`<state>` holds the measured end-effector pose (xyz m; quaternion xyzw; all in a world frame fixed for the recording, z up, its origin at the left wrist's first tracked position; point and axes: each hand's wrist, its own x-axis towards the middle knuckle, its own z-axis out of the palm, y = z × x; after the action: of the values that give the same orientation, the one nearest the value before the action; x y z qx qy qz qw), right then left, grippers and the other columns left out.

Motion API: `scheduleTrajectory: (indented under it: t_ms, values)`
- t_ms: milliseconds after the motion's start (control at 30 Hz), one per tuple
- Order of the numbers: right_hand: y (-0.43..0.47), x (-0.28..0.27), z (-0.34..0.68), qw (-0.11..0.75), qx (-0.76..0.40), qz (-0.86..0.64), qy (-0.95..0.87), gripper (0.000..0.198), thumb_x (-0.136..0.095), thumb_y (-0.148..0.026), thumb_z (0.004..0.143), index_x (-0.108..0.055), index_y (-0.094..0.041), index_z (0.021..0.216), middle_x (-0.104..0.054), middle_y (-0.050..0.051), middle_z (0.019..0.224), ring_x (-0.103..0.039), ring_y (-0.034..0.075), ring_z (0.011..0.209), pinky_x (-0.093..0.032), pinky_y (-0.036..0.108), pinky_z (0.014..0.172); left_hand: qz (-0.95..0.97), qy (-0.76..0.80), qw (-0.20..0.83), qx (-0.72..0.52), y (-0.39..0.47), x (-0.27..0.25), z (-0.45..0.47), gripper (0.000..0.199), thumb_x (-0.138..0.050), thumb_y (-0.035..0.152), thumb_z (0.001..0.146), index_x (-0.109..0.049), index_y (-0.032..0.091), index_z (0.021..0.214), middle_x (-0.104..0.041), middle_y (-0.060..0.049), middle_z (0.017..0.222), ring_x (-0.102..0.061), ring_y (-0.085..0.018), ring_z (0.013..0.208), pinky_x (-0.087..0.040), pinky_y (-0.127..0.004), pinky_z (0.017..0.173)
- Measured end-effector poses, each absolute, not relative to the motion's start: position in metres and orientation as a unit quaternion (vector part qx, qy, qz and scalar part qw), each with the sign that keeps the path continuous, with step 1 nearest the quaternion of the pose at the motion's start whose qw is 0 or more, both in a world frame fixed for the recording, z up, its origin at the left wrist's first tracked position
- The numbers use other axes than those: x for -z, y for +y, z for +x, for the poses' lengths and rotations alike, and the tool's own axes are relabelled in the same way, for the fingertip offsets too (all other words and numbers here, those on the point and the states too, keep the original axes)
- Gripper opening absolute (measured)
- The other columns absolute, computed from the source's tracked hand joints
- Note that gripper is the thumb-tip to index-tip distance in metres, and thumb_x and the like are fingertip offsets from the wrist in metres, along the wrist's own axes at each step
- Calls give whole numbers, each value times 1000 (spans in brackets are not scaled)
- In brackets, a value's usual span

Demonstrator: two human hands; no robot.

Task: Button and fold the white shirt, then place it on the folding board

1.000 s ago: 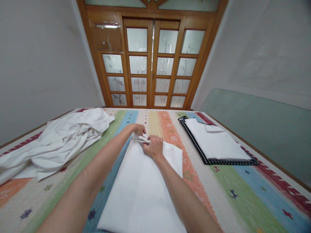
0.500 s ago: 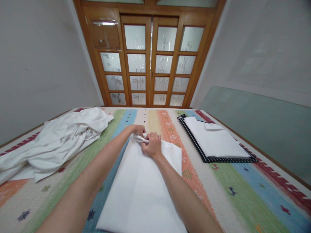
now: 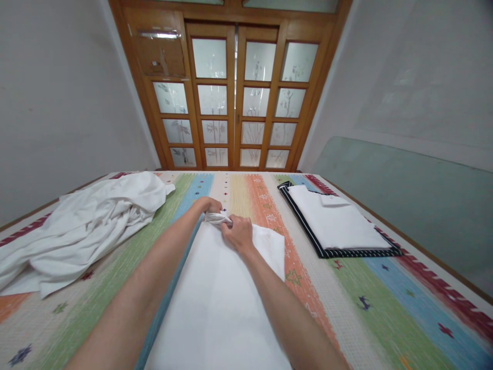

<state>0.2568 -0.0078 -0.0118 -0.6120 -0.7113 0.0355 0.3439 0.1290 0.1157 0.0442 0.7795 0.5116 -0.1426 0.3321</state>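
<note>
A folded white garment (image 3: 215, 298), which looks like a shirt, lies flat in front of me. At its far end is a bunched, collar-like band. My left hand (image 3: 211, 205) grips that band at the far left corner, with its fingertips partly hidden. Just beside it, my right hand (image 3: 239, 231) pinches the same band between thumb and curled fingers. Both forearms reach over the garment from the near side, and the right one covers part of its right edge.
A crumpled white cloth (image 3: 103, 221) lies at left. At right a folded white garment (image 3: 339, 221) rests on a black striped one (image 3: 304, 221). All lie on a colourful striped bed cover (image 3: 346, 308). A pale headboard-like panel (image 3: 385, 174) borders the right side; wooden glazed doors (image 3: 231, 97) stand beyond.
The view has shifted slightly, so everything sits a little further left. My left hand has turned slightly at the band, while both hands keep their hold. The garment's near edge has left the view.
</note>
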Motion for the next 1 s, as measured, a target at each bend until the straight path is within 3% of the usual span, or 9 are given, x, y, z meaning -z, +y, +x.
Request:
scheduleTrajectory:
  t_ms: [100, 300, 500, 767, 1000]
  values:
    - [-9, 8, 256, 315, -43, -646, -694, 29, -58, -37, 85, -71, -17, 69, -74, 14, 79, -61, 22, 76, -34, 34, 75, 786, 510, 320, 143, 120, -43, 133, 22, -76, 33, 53, -73, 14, 64, -65, -2, 59, -54, -16, 62, -51, -30, 65]
    - [-11, 0, 256, 263, -68, -692, -669, 44, -43, -41, 94, -76, -15, 82, -74, 15, 91, -62, 23, 88, -33, 35, 82, 794, 502, 319, 128, 119, -42, 129, 20, -73, 30, 55, -73, 14, 66, -62, 1, 57, -53, -15, 62, -49, -26, 64]
    - [-10, 1, 255, 267, -36, -672, -690, 34, -50, -36, 91, -74, -13, 94, -67, 15, 103, -53, 27, 106, -34, 36, 88, 810, 493, 293, 119, 121, -42, 132, 19, -69, 24, 54, -74, 16, 70, -61, 4, 55, -49, -12, 61, -45, -22, 62]
    - [-12, 6, 256, 273, -4, -651, -708, 27, -56, -34, 85, -74, -15, 92, -70, 12, 95, -56, 25, 97, -34, 36, 83, 840, 439, 297, 119, 111, -48, 140, 23, -75, 32, 55, -76, 18, 72, -64, 4, 59, -49, -13, 64, -40, -21, 59]
    - [-15, 4, 255, 269, 16, -661, -700, 24, -58, -34, 82, -74, -16, 83, -71, 13, 90, -60, 26, 92, -34, 37, 82, 834, 412, 366, 33, 117, -39, 120, 22, -71, 34, 55, -72, 15, 68, -61, 4, 59, -49, -11, 62, -36, -19, 56]
